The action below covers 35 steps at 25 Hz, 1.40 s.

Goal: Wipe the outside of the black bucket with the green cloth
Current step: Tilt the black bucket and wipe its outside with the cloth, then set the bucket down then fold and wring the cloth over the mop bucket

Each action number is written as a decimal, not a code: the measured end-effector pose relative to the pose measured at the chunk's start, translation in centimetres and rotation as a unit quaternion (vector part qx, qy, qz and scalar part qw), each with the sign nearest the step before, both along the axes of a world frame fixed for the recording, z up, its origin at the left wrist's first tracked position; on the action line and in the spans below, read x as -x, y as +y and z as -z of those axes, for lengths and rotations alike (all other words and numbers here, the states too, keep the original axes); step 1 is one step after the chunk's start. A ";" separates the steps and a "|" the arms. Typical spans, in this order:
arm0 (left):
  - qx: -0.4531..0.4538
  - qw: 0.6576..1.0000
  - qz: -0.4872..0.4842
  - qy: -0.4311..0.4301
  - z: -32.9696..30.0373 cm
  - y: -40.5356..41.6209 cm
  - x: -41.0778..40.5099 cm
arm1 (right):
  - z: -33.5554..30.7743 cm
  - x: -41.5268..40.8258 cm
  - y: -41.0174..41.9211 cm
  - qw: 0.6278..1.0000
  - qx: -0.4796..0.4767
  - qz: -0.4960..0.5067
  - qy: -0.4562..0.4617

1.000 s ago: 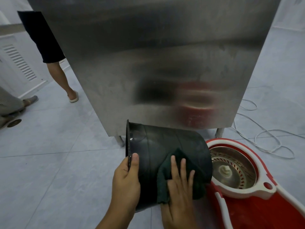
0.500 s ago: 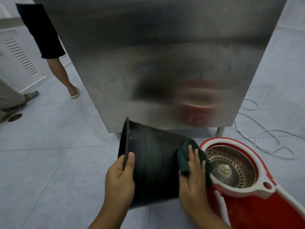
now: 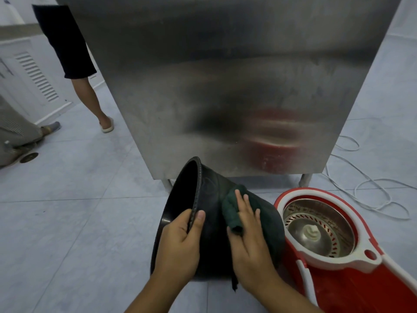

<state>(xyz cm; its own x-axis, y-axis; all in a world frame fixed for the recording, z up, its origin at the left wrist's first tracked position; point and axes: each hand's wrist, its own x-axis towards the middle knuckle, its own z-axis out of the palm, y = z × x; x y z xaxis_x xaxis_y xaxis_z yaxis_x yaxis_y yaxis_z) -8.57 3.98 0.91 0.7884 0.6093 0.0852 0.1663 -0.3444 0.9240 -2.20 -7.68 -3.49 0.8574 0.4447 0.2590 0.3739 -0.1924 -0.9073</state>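
The black bucket (image 3: 209, 195) lies tipped on its side on the tiled floor, its open mouth facing left and slightly toward me. My left hand (image 3: 180, 247) grips its rim, thumb on the outside wall and fingers inside. My right hand (image 3: 250, 236) presses the dark green cloth (image 3: 230, 208) flat against the upper outside wall of the bucket, fingers spread. A strip of the cloth hangs down below my right wrist.
A red and white spin-mop bucket (image 3: 338, 267) with a steel basket sits touching the black bucket's right side. A large stainless steel cabinet (image 3: 225, 86) on short legs stands just behind. White cable (image 3: 372, 188) loops on the floor at right. A person's legs (image 3: 90, 96) stand at left.
The bucket's mouth has turned more toward me and its inside now shows. My right hand with the cloth has slid from the bucket's base end toward the middle of its wall.
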 end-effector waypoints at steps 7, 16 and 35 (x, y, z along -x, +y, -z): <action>-0.007 0.996 -0.083 0.029 0.6 0.2 0.1 | 3.9 -2.9 -1.9 0.975 0.071 0.076 0.198; -0.160 0.975 0.040 0.147 4.7 -0.4 -1.0 | 5.7 -0.9 -0.1 0.829 -0.109 0.071 0.544; -0.315 0.882 0.085 0.339 12.7 0.0 -4.0 | 2.5 -6.5 -4.6 0.726 -0.332 0.178 0.575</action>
<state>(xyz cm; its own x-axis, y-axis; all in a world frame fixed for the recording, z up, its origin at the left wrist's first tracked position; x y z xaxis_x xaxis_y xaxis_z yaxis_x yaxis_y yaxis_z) -4.56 4.00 -11.81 0.8637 0.4774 -0.1616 0.5038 -0.8274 0.2480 4.29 -12.25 -5.96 0.7060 0.2461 -0.6641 -0.6714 0.5309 -0.5171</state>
